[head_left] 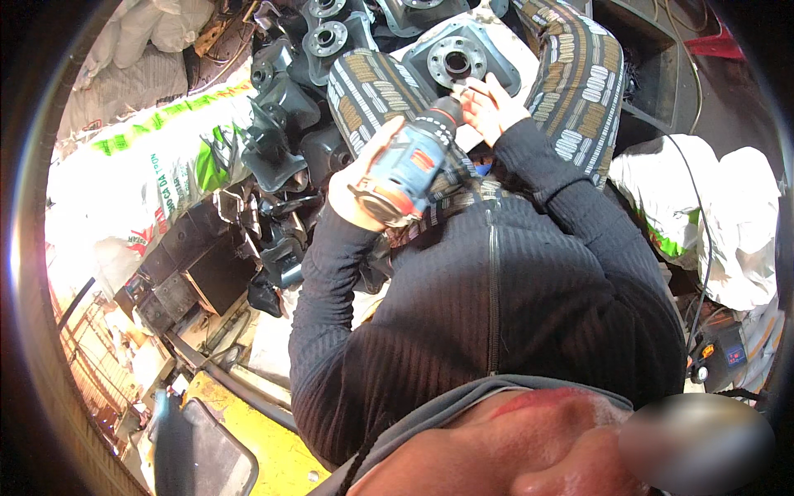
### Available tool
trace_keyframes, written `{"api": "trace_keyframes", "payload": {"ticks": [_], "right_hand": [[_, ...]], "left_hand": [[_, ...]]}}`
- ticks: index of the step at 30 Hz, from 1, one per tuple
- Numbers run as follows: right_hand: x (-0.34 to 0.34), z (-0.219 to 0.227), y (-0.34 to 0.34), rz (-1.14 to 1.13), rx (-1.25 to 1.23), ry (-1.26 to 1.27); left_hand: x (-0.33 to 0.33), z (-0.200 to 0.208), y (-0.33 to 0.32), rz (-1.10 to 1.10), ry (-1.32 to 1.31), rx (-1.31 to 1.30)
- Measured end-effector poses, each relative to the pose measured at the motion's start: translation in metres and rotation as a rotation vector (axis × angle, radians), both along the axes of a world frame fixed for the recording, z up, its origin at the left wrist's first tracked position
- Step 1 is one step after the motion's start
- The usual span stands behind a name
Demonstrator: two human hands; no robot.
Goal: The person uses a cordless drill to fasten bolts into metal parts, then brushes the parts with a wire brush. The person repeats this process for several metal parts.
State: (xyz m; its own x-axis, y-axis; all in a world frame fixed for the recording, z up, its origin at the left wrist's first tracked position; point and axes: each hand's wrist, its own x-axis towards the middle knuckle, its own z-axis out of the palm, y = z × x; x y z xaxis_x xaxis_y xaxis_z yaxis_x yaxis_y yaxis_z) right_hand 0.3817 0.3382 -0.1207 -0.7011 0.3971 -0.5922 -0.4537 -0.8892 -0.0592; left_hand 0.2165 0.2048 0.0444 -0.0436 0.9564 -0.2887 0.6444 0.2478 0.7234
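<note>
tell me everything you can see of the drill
The drill has a blue, plastic-looking body with orange-red patches, a dark collar with pale marks and a black chuck. Its rear end shows orange and black. The left hand holds it at a slant, chuck toward the upper right, near the round flange. The right hand is beside the chuck; whether they touch, or a bit is fitted, is unclear.

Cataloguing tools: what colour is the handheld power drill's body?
Drill body: mostly blue, with red-orange parts; head view.
</note>
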Motion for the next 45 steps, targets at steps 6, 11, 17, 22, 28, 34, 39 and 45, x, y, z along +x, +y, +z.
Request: {"api": "trace_keyframes", "payload": {"ticks": [6, 11, 17, 22, 28, 34, 39, 45], "right_hand": [[0.003, -0.061, 0.025, -0.093, 0.415, -0.722], [-0.028, -0.106, 0.048, -0.119, 0.604, -0.849], [-0.028, -0.089, 0.047, 0.184, 0.800, -0.901], [-0.029, -0.054, 0.048, 0.188, 0.905, -0.896], [-0.029, -0.043, 0.049, 0.164, 0.875, -0.838], [-0.032, -0.046, 0.048, 0.120, 0.921, -0.885], [-0.032, -0.041, 0.046, 0.117, 0.889, -0.907], [-0.031, -0.055, 0.045, 0.144, 0.915, -0.956]], "left_hand": [[-0.040, -0.029, 0.020, 0.331, -0.346, -0.088], [-0.057, -0.046, 0.036, 0.036, 0.472, -0.055], [-0.064, -0.058, 0.063, -0.257, 0.654, -0.232], [-0.063, -0.044, 0.073, -0.323, 0.709, 0.112], [-0.064, -0.035, 0.084, -0.324, 0.657, 0.015], [-0.066, -0.038, 0.088, -0.185, 0.416, -0.004], [-0.063, -0.041, 0.091, -0.169, 0.356, -0.021], [-0.063, -0.039, 0.107, -0.283, 0.541, -0.239]]}}
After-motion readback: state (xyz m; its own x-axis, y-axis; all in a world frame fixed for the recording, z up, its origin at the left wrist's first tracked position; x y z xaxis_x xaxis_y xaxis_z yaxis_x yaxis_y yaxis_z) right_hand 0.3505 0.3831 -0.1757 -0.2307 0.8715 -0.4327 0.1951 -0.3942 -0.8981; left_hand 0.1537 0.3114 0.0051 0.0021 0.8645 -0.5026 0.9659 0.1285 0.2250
